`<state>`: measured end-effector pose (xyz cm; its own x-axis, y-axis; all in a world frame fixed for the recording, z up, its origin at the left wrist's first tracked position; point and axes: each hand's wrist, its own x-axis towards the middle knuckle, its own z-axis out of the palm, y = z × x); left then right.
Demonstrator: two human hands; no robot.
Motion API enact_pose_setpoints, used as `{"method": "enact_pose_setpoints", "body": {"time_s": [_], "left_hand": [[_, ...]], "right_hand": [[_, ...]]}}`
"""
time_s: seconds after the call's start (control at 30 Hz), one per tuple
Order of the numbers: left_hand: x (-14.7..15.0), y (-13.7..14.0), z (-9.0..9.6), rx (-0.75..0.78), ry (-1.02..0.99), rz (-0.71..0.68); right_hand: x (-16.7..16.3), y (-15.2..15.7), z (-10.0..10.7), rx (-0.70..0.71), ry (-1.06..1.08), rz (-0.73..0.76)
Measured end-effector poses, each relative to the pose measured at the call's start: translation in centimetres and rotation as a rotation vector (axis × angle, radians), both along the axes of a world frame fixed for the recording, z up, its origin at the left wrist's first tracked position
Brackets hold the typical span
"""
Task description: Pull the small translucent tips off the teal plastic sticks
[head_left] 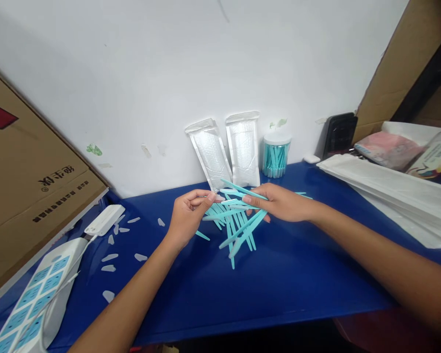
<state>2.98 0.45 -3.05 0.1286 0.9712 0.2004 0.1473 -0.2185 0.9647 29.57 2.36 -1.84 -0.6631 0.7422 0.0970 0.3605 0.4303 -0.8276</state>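
Observation:
My right hand (275,201) is closed round a fan of several turquoise eyebrow razors (247,230), their tips pointing left and down. Thumb and forefinger of my left hand (189,213) pinch a small translucent blade cap (219,198) at the tip of one razor. Whether the cap is still on the blade, I cannot tell. Under both hands, more turquoise razors (216,214) lie in a loose pile on the blue table (279,284). Several loose translucent caps (140,257) are scattered left of my left forearm.
Against the wall lean two silver padded pouches (243,144), beside a clear jar (276,156) of turquoise razors. A power strip (40,299) and a white adapter (105,219) lie at left, by a cardboard box (33,181). White packaging sleeves (393,191) are stacked at right.

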Motion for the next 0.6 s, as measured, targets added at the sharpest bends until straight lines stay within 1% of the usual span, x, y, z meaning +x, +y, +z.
{"method": "enact_pose_setpoints", "body": {"time_s": [0.2,0.4,0.6], "left_hand": [[-0.08,0.14,-0.21,-0.015,-0.003,-0.022],[0.02,-0.01,-0.12,-0.026,0.008,-0.033],[-0.05,0.11,-0.21,-0.07,-0.038,-0.015]], "right_hand": [[-0.17,0.1,-0.11,0.042,0.052,-0.063],[-0.21,0.24,-0.34,0.035,0.095,-0.062],[-0.32,0.09,-0.13,0.015,0.104,-0.07]]}}
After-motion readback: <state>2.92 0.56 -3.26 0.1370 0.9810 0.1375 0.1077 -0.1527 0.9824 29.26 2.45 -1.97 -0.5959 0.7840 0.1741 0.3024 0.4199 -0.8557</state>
